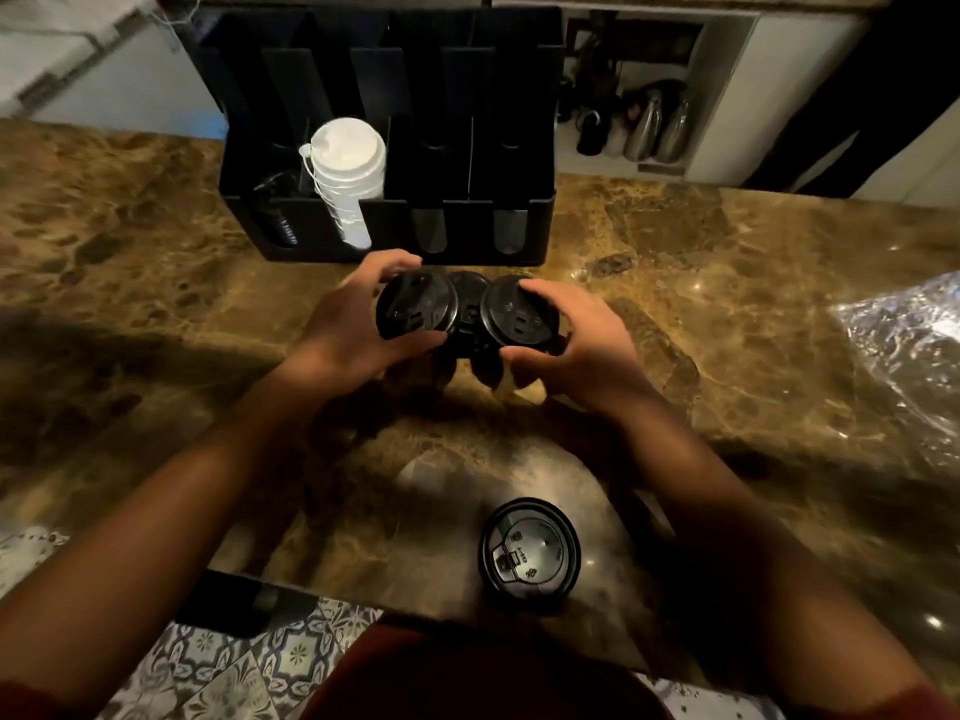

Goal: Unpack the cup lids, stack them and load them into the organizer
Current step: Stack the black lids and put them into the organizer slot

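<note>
two batches of black lids are held just above the worktop, in front of the organizer; a third shows between them. to join them well, line up the rims and nest squarely. left hand and right hand curl fingers around one batch each, palms inward.

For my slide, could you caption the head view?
Both hands gather black lids before the organizer.
</note>
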`<state>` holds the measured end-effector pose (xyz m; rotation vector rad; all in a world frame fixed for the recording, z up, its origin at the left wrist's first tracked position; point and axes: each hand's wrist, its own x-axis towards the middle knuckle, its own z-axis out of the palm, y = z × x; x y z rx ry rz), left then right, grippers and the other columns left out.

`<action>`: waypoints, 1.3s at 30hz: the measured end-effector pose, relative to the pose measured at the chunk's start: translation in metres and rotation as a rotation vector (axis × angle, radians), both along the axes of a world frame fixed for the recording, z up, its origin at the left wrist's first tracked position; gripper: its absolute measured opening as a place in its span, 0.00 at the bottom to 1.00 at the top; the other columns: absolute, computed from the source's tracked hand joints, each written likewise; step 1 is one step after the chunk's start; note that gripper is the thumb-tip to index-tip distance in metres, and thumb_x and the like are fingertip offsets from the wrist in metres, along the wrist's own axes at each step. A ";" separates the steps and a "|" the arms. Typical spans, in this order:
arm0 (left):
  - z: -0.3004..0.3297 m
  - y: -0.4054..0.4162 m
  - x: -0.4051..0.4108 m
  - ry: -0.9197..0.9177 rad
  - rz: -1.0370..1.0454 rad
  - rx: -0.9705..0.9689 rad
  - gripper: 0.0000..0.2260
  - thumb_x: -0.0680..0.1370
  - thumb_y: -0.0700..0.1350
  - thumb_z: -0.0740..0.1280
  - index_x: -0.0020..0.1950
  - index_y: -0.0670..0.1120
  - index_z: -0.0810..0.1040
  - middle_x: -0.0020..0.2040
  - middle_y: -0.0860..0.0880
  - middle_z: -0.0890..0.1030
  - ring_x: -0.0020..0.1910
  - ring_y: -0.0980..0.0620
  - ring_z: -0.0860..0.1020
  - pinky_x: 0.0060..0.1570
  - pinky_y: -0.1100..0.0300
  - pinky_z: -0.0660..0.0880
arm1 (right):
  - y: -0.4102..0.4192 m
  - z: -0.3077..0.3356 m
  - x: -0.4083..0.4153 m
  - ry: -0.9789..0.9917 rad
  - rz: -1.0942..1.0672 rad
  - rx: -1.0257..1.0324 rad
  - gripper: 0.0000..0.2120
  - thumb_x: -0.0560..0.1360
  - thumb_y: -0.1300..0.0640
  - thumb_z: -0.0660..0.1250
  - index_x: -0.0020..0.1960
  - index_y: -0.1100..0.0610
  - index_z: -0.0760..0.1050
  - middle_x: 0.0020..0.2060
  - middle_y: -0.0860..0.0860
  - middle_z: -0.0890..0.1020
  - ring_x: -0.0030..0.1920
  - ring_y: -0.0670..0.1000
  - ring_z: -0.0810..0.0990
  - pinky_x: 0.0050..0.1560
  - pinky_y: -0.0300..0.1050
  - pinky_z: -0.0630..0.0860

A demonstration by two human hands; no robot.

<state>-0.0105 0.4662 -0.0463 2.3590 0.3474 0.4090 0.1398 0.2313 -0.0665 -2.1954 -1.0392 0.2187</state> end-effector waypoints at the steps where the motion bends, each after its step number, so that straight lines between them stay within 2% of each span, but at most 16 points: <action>1: 0.001 0.005 0.003 -0.022 0.017 -0.013 0.35 0.67 0.58 0.80 0.70 0.54 0.71 0.65 0.56 0.78 0.66 0.55 0.77 0.68 0.51 0.74 | 0.011 0.000 0.004 -0.001 0.007 -0.026 0.39 0.70 0.43 0.81 0.76 0.51 0.72 0.71 0.50 0.78 0.71 0.53 0.74 0.69 0.44 0.66; 4: 0.004 0.016 0.010 -0.096 0.075 -0.056 0.33 0.67 0.54 0.80 0.68 0.50 0.73 0.62 0.54 0.80 0.63 0.57 0.78 0.65 0.61 0.73 | 0.037 -0.002 0.011 -0.013 -0.002 -0.062 0.41 0.68 0.40 0.79 0.76 0.53 0.70 0.70 0.50 0.78 0.70 0.56 0.74 0.69 0.53 0.71; 7: 0.007 0.023 0.016 -0.127 0.072 -0.039 0.31 0.69 0.47 0.83 0.67 0.47 0.73 0.61 0.50 0.81 0.60 0.58 0.79 0.63 0.64 0.74 | 0.059 -0.004 0.013 -0.014 0.007 -0.072 0.42 0.67 0.34 0.76 0.75 0.51 0.70 0.69 0.49 0.79 0.69 0.55 0.75 0.68 0.55 0.74; 11: 0.014 0.028 0.029 -0.091 -0.006 -0.015 0.35 0.68 0.56 0.81 0.70 0.48 0.72 0.64 0.51 0.81 0.65 0.59 0.78 0.65 0.66 0.72 | 0.078 -0.010 0.014 -0.015 0.057 -0.072 0.40 0.64 0.29 0.68 0.70 0.48 0.74 0.64 0.48 0.82 0.65 0.53 0.78 0.64 0.55 0.75; 13: 0.015 0.027 0.040 -0.007 -0.056 0.026 0.36 0.69 0.58 0.80 0.72 0.50 0.71 0.65 0.52 0.80 0.66 0.59 0.77 0.67 0.64 0.71 | 0.081 -0.012 0.016 -0.003 0.075 -0.071 0.37 0.65 0.30 0.69 0.69 0.46 0.74 0.62 0.46 0.82 0.63 0.52 0.78 0.62 0.54 0.77; 15: 0.010 0.023 0.051 0.069 -0.109 0.110 0.37 0.70 0.57 0.80 0.75 0.50 0.70 0.67 0.51 0.79 0.68 0.55 0.75 0.68 0.60 0.70 | 0.078 -0.013 0.016 0.044 0.097 -0.053 0.38 0.67 0.32 0.73 0.72 0.46 0.71 0.65 0.45 0.81 0.65 0.50 0.77 0.64 0.52 0.76; 17: 0.003 0.019 0.061 0.096 -0.147 0.170 0.37 0.71 0.57 0.79 0.76 0.49 0.70 0.68 0.50 0.78 0.69 0.53 0.74 0.68 0.59 0.68 | 0.068 -0.017 0.016 0.082 0.081 -0.028 0.43 0.69 0.36 0.77 0.78 0.49 0.67 0.72 0.48 0.76 0.72 0.51 0.73 0.69 0.46 0.70; 19: -0.005 0.016 0.070 0.123 -0.175 0.211 0.37 0.71 0.58 0.79 0.76 0.49 0.70 0.70 0.51 0.77 0.69 0.52 0.73 0.68 0.61 0.66 | 0.053 -0.023 0.015 0.102 -0.003 -0.043 0.45 0.72 0.38 0.76 0.82 0.52 0.62 0.78 0.51 0.70 0.77 0.52 0.67 0.73 0.45 0.63; 21: -0.013 0.014 0.074 0.172 -0.205 0.208 0.36 0.72 0.57 0.78 0.76 0.50 0.70 0.71 0.51 0.76 0.70 0.52 0.72 0.67 0.61 0.66 | 0.034 -0.030 0.014 0.123 -0.069 -0.081 0.44 0.75 0.40 0.75 0.83 0.53 0.59 0.80 0.52 0.66 0.79 0.53 0.64 0.76 0.48 0.62; 24: -0.026 0.014 0.074 0.201 -0.198 0.125 0.35 0.74 0.54 0.78 0.77 0.50 0.68 0.73 0.51 0.73 0.71 0.54 0.72 0.68 0.63 0.66 | 0.010 -0.034 0.012 0.139 -0.043 -0.195 0.45 0.75 0.41 0.74 0.83 0.54 0.58 0.81 0.53 0.64 0.80 0.54 0.63 0.79 0.53 0.63; 28: -0.030 0.013 0.072 0.169 -0.154 0.076 0.36 0.73 0.53 0.79 0.77 0.49 0.68 0.73 0.51 0.73 0.68 0.61 0.70 0.64 0.70 0.64 | -0.014 -0.034 0.003 0.117 -0.020 -0.224 0.45 0.74 0.41 0.77 0.83 0.50 0.58 0.81 0.49 0.65 0.79 0.51 0.64 0.76 0.44 0.63; 31: -0.034 0.013 0.070 0.150 -0.139 0.020 0.38 0.73 0.52 0.80 0.78 0.48 0.67 0.74 0.50 0.73 0.71 0.56 0.72 0.68 0.67 0.65 | -0.028 -0.027 -0.012 0.082 0.105 -0.215 0.42 0.71 0.39 0.78 0.80 0.48 0.65 0.76 0.48 0.71 0.75 0.51 0.69 0.67 0.39 0.64; 33: -0.037 0.013 0.068 0.152 -0.147 -0.018 0.41 0.72 0.51 0.80 0.80 0.49 0.64 0.76 0.49 0.71 0.74 0.54 0.70 0.72 0.62 0.65 | -0.038 -0.024 -0.025 0.097 0.246 -0.248 0.40 0.71 0.37 0.77 0.78 0.49 0.69 0.76 0.49 0.71 0.75 0.52 0.70 0.67 0.39 0.65; 35: -0.041 0.012 0.067 0.151 -0.161 -0.010 0.44 0.71 0.52 0.81 0.81 0.50 0.61 0.77 0.48 0.69 0.76 0.53 0.68 0.75 0.59 0.64 | -0.048 -0.024 -0.037 0.061 0.356 -0.345 0.41 0.72 0.32 0.73 0.79 0.47 0.68 0.78 0.49 0.69 0.77 0.51 0.67 0.70 0.39 0.64; 38: -0.048 0.012 0.066 0.116 -0.145 0.003 0.43 0.71 0.51 0.81 0.81 0.48 0.63 0.76 0.47 0.69 0.75 0.52 0.68 0.76 0.57 0.64 | -0.063 -0.022 -0.053 0.039 0.467 -0.390 0.40 0.70 0.29 0.71 0.78 0.42 0.67 0.74 0.47 0.71 0.73 0.50 0.70 0.70 0.45 0.71; 39: -0.050 0.011 0.066 0.106 -0.138 0.005 0.42 0.72 0.50 0.81 0.81 0.47 0.63 0.76 0.46 0.69 0.75 0.52 0.68 0.76 0.57 0.64 | -0.068 -0.022 -0.057 0.019 0.509 -0.392 0.41 0.70 0.29 0.72 0.79 0.42 0.66 0.76 0.48 0.70 0.74 0.50 0.69 0.71 0.47 0.70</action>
